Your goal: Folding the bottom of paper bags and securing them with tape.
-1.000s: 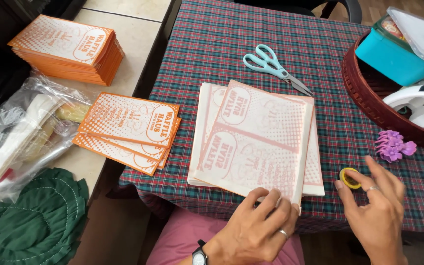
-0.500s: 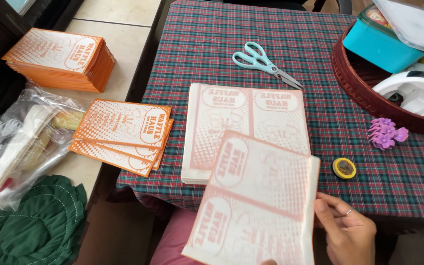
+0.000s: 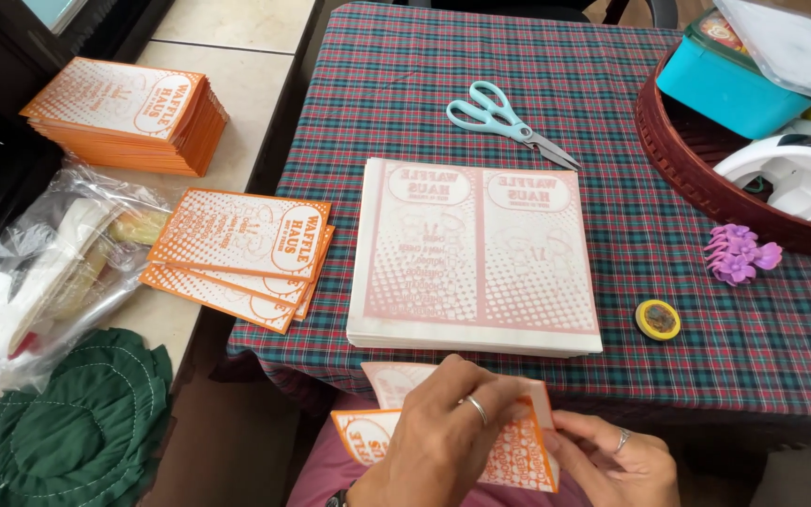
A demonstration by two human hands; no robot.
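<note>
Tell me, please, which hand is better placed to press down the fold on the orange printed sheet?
Probably the left hand: it lies flat on top of the orange printed sheet, while the right hand only pinches its right edge.

You are handling a thin, matt paper bag [image 3: 518,451] printed in orange, and your left hand [image 3: 443,446] is wearing a shiny metal ring [image 3: 477,409]. The woven plaid tablecloth [image 3: 396,113] is lying matt under a stack of paper sheets [image 3: 476,253]. The scissors [image 3: 509,120] are showing smooth plastic handles and bright metal blades. Crinkled clear plastic bags [image 3: 39,272] are glinting.
</note>
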